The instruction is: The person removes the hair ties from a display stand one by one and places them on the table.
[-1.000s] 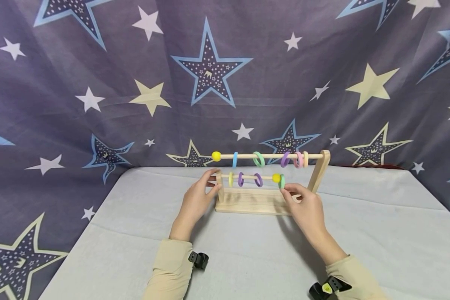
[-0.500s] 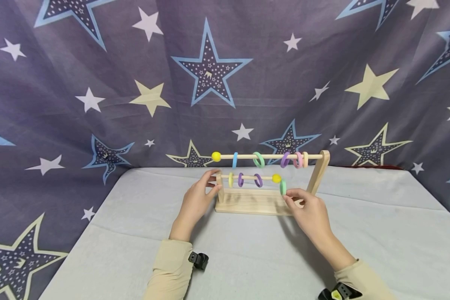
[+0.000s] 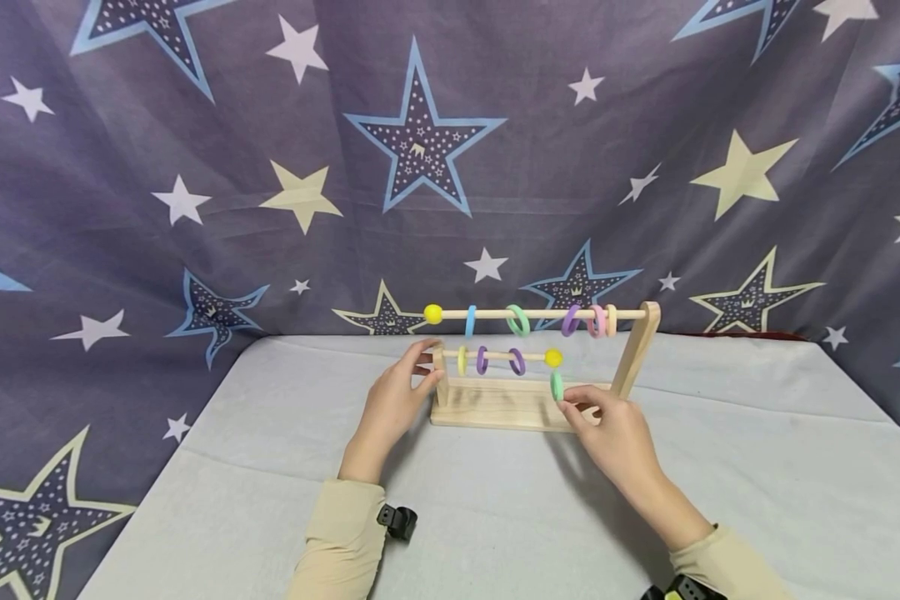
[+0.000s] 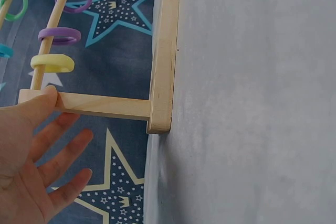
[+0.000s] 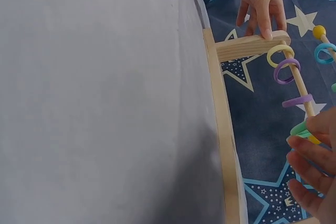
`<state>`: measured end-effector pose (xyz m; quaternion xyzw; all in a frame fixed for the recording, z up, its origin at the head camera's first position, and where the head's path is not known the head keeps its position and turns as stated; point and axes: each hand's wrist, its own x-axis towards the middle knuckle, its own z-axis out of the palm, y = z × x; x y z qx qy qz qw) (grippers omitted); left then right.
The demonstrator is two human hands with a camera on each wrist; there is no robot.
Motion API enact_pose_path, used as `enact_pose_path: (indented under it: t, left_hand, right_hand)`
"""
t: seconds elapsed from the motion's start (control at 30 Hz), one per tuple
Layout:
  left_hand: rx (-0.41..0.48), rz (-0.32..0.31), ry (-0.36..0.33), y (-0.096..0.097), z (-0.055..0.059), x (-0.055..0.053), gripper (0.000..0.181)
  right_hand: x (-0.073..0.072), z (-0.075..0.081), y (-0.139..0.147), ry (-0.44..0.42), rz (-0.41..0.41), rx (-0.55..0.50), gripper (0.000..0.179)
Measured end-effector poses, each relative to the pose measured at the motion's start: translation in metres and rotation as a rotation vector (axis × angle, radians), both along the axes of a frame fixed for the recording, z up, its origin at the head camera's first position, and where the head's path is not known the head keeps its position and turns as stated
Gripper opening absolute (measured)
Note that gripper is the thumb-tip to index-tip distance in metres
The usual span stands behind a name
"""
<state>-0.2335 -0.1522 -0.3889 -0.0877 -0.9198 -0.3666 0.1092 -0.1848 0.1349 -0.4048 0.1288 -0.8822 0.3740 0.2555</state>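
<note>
A wooden ring rack [image 3: 495,408] stands on the cloth, with a long upper rod and a short lower rod. My left hand [image 3: 393,400] grips the top of its short left post [image 4: 105,104], thumb on one face. On the lower rod hang a yellow ring [image 3: 462,360] and two purple rings [image 3: 517,362]; a yellow ball [image 3: 553,357] caps its right end. My right hand [image 3: 615,425] pinches a green ring [image 3: 557,386] between thumb and fingertips. That ring is off the rod, just below the ball in the head view.
The upper rod [image 3: 495,314] carries several rings: blue [image 3: 470,321], green, purple, pink and peach. A tall right post [image 3: 636,350] supports it, and a yellow ball [image 3: 432,313] tips its left end. Behind the grey cloth [image 3: 495,517] hangs a star-patterned curtain [image 3: 450,233].
The green ring has come off the lower rod's ball end, gone right and down, then slightly left below the ball. My left hand stays on the post.
</note>
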Motion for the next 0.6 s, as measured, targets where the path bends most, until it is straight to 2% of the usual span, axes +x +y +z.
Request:
enact_pose_path:
  t: [0.6]
  left_hand:
    - [0.002,-0.003,0.001,-0.001,-0.001,0.000,0.044]
  right_hand:
    - [0.004,-0.001,-0.020,-0.049,0.088,0.079,0.010]
